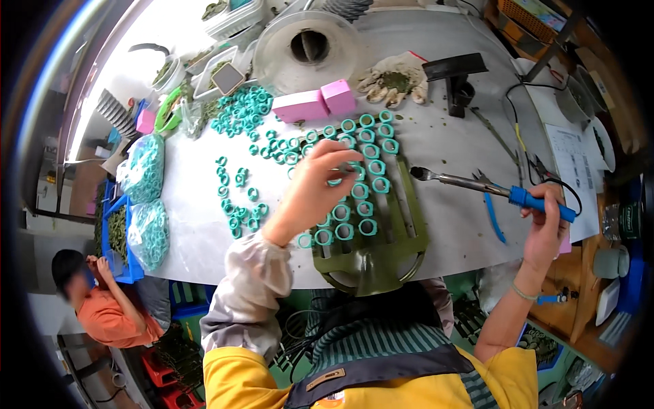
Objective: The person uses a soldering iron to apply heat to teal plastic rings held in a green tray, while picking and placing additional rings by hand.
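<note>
My left hand (pixel 315 178) hangs over rows of teal plastic rings (pixel 343 232) set on a dark green slotted frame (pixel 402 238). Its thumb and index finger are curled round one ring near the middle of the rows. Out to the right, my right hand (pixel 543 228) is closed on the blue handle of a soldering-iron-like tool (pixel 477 184). A cable runs from the handle, and the spoon-shaped metal tip points left, just beyond the frame's right edge. Loose teal rings (pixel 238 109) lie scattered and heaped left of the frame.
Pink blocks (pixel 300 106), a stained glove (pixel 395 78) and a black stand (pixel 456 75) are behind the frame. Pliers (pixel 493 215) lie below the tool. Bagged rings (pixel 148 235) line the left edge. A co-worker in orange (pixel 112 313) sits at lower left.
</note>
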Demonstrator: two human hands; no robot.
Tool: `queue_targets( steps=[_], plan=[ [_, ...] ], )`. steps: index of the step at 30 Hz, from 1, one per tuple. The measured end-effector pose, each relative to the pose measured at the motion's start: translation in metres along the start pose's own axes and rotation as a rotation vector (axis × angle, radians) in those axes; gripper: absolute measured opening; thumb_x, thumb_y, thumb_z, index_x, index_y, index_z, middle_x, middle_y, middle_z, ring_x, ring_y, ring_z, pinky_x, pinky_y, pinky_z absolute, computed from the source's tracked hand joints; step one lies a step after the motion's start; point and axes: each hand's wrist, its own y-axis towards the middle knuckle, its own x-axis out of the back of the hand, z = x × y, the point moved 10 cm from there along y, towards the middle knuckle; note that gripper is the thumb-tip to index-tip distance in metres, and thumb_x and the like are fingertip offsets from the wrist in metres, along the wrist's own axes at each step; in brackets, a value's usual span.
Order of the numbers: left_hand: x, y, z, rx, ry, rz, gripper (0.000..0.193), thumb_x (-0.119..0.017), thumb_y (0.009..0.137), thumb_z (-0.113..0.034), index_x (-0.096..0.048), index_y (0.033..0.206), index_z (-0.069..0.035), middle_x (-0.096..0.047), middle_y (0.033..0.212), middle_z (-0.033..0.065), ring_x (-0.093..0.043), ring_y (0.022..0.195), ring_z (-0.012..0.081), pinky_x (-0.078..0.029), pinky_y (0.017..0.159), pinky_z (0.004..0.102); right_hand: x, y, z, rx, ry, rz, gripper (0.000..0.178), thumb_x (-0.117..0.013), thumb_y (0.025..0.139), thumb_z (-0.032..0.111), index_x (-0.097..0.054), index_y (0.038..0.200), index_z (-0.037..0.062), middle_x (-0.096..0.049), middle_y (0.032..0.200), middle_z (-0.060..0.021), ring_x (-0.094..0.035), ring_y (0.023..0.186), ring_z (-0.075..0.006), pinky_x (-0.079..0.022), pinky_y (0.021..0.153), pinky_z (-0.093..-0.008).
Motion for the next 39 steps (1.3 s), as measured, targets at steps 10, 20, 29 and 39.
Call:
queue_targets(
  steps=[10,20,29,39],
  plan=[
    [-0.069,0.041,-0.004,-0.220,0.361,0.010,0.029,-0.071,0.081,-0.004,-0.069,0.110,-0.006,-0.065,0.116,0.0106,-0.060,0.107,0.0310,-0.048,0.093,0.0390,-0.028,0.000,-0.030,-0.046,0.136,0.050,0.020,-0.054,0.096,0.011,-0.063,0.089,-0.0058,-0.061,0.091,-0.0085,-0.060,0.067,-0.0160,-0.051,0.061,-0.0276],
    [-0.066,0.033,-0.005,-0.313,0.355,0.016,0.033,-0.073,0.080,-0.007,-0.067,0.112,-0.006,-0.063,0.112,0.0125,-0.059,0.104,0.0331,-0.048,0.092,0.0408,0.004,0.003,-0.009,-0.004,0.040,-0.002,0.022,-0.054,0.095,0.015,-0.060,0.082,-0.0018,-0.058,0.088,-0.0070,-0.051,0.065,-0.0125,-0.042,0.057,-0.0252],
    [0.153,-0.056,0.116,0.431,0.936,-0.287,0.033,-0.070,0.086,-0.029,-0.058,0.100,-0.001,-0.066,0.094,0.0193,-0.063,0.088,0.0381,-0.050,0.077,0.0432,0.025,-0.002,-0.011,-0.032,0.010,-0.040,0.022,-0.055,0.095,0.020,-0.061,0.082,0.0020,-0.060,0.091,-0.0062,-0.052,0.067,-0.0110,-0.041,0.054,-0.0234],
    [0.128,-0.067,0.100,0.463,0.081,-0.281,0.018,-0.070,0.090,-0.011,-0.064,0.105,-0.003,-0.067,0.090,0.0032,-0.064,0.081,0.0091,-0.052,0.072,0.0227,0.018,-0.007,0.005,0.015,-0.052,-0.064,0.024,-0.056,0.095,0.020,-0.061,0.082,0.0001,-0.060,0.090,-0.0060,-0.053,0.066,-0.0122,-0.043,0.053,-0.0260]
  ],
)
